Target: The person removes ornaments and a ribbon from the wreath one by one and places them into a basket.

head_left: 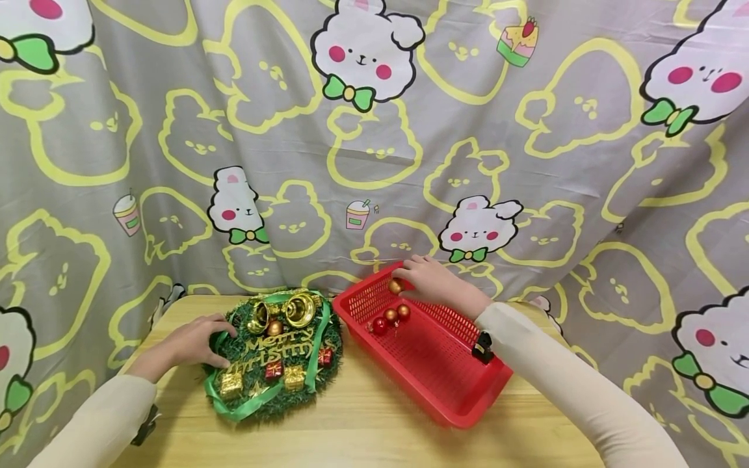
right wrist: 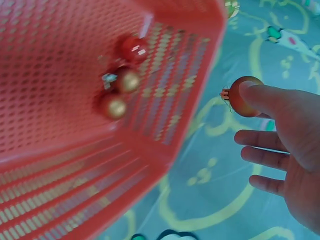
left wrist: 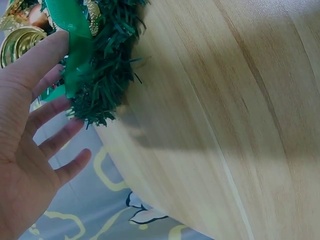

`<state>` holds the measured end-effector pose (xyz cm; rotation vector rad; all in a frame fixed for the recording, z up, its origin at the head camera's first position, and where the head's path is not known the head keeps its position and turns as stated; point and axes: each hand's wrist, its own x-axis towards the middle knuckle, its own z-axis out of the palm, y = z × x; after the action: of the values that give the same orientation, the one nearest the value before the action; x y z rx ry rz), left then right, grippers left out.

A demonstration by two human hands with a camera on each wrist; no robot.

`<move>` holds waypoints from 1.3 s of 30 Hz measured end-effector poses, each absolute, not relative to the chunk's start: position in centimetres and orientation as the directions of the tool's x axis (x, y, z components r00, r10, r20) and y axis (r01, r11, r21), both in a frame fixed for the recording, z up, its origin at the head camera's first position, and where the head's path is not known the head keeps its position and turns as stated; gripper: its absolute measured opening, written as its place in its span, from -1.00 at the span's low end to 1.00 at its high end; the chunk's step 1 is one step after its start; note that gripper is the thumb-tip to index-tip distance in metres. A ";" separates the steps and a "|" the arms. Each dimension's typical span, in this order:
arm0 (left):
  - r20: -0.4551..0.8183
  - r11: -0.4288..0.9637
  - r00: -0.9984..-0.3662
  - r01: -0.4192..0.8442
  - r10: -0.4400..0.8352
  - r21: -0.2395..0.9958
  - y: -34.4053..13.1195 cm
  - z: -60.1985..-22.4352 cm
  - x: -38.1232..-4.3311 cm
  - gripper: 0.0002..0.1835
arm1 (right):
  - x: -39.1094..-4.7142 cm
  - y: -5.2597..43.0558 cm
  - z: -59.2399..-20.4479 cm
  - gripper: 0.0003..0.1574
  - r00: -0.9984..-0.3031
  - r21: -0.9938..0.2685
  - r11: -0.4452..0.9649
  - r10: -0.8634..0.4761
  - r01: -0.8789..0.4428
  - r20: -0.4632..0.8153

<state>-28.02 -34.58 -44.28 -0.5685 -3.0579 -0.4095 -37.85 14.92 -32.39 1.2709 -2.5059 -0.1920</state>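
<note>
Between thumb and forefinger, my right hand (head_left: pixel 430 278) pinches a gold ball ornament (right wrist: pixel 245 96) above the far end of the red plastic basket (head_left: pixel 374 361). The other fingers of that hand are extended. Lying in the basket are a red ball ornament (head_left: pixel 380 325) and two gold ball ornaments (right wrist: pixel 120 80). My left hand (head_left: pixel 196 341) has its fingers spread at the left edge of a green tinsel wreath (head_left: pixel 287 406), touching the wreath near its green ribbon (left wrist: pixel 80 45). The wreath carries gold bells (head_left: pixel 300 310), small gift boxes (head_left: pixel 232 383) and gold "Merry Christmas" lettering (head_left: pixel 279 346).
Wreath and basket stand side by side on a light wooden table (head_left: pixel 374 442). Behind the table hangs a grey curtain (head_left: pixel 392 182) printed with rabbits and yellow outlines. A small black device (head_left: pixel 482 348) sits at the right wrist, over the basket's right side.
</note>
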 end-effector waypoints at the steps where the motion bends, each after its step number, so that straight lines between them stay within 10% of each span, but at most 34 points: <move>1: 0.051 0.900 -0.934 0.355 0.354 0.254 -34.6 -44.3 -28.0 -0.35 | -38.0 15.2 -32.7 -0.56 -0.554 0.265 0.596 -0.803 -0.758 0.219; 39: 0.030 0.899 -0.939 0.338 0.343 0.279 -34.7 -44.2 -28.2 -0.33 | -42.3 17.8 -41.8 -0.61 -0.701 0.204 0.684 -0.713 -0.701 -0.017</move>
<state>-28.20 -34.69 -44.23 -0.5526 -3.0802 -0.4474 -42.33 17.78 -41.85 1.1869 -2.8238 -0.3016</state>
